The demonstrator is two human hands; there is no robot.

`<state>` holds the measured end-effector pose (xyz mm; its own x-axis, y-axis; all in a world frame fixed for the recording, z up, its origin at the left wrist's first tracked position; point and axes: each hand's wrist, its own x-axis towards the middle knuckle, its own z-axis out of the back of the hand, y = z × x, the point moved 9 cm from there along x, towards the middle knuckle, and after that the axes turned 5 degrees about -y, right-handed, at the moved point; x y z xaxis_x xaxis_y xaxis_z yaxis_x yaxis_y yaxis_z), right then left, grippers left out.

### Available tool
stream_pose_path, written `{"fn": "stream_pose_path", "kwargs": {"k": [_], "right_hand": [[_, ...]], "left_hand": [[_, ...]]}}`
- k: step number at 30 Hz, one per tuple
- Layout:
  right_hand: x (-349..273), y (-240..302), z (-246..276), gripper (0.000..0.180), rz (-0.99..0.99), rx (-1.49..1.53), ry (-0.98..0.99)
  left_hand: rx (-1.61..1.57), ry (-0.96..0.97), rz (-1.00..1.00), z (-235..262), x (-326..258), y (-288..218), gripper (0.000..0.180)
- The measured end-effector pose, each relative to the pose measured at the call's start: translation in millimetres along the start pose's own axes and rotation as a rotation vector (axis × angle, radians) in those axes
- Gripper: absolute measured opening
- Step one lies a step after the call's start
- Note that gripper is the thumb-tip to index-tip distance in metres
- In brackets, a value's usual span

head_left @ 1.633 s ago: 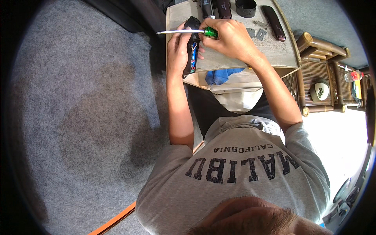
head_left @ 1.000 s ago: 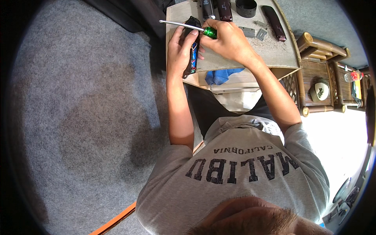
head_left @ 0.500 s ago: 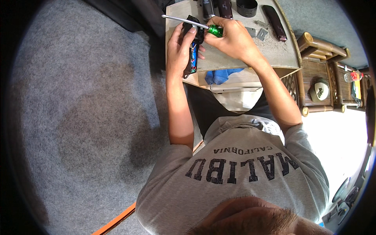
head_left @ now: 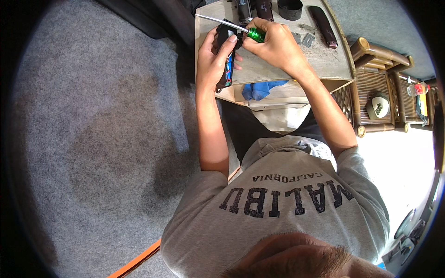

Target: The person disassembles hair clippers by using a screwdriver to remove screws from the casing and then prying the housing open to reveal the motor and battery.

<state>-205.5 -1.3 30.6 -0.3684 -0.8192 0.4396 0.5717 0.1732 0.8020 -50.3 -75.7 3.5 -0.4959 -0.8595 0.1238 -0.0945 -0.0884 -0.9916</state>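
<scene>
My left hand [head_left: 211,62] is closed round an opened black hair clipper [head_left: 227,79], its thumb across the upper part. Inside the clipper's open body a blue battery and thin coloured wires show. A screwdriver [head_left: 256,34] with a green see-through handle sits in my closed right hand [head_left: 277,45]. Its metal shaft points left across the top of the clipper, the tip beyond it in the air. My right fingertips are at the clipper's head, and what they touch there is hidden. Small metal blade plates [head_left: 308,40] lie right of my right hand.
On the small wooden table [head_left: 336,69] lie a dark casing [head_left: 323,28], a silver-black casing [head_left: 244,11], a maroon one [head_left: 264,10], a round black cup [head_left: 290,10] and hair bits. A blue cloth [head_left: 262,90] is in the shelf below. Bamboo chairs [head_left: 374,83] stand right, one holding a cap [head_left: 380,106].
The screwdriver's tip has shifted slightly right and up, with the shaft a little steeper. The clipper and both hands stay nearly in place, still holding the same things.
</scene>
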Motion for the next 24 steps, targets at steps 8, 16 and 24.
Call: {"fn": "stream_pose_path", "kwargs": {"k": [8, 16, 24], "right_hand": [[0.0, -0.8, 5.0, 0.035, -0.002, -0.027, 0.002], [-2.6, -5.6, 49.0, 0.033, 0.046, -0.419, -0.055], [-9.2, -17.8, 42.7, 0.032, 0.047, -0.520, -0.017]], "left_hand": [[-0.029, -0.025, 0.007, 1.5, 0.6, -0.6, 0.045], [0.000, -0.038, -0.031, 2.3, -0.9, -3.3, 0.036], [0.007, -0.044, -0.026, 1.9, -0.7, -3.3, 0.037]]}}
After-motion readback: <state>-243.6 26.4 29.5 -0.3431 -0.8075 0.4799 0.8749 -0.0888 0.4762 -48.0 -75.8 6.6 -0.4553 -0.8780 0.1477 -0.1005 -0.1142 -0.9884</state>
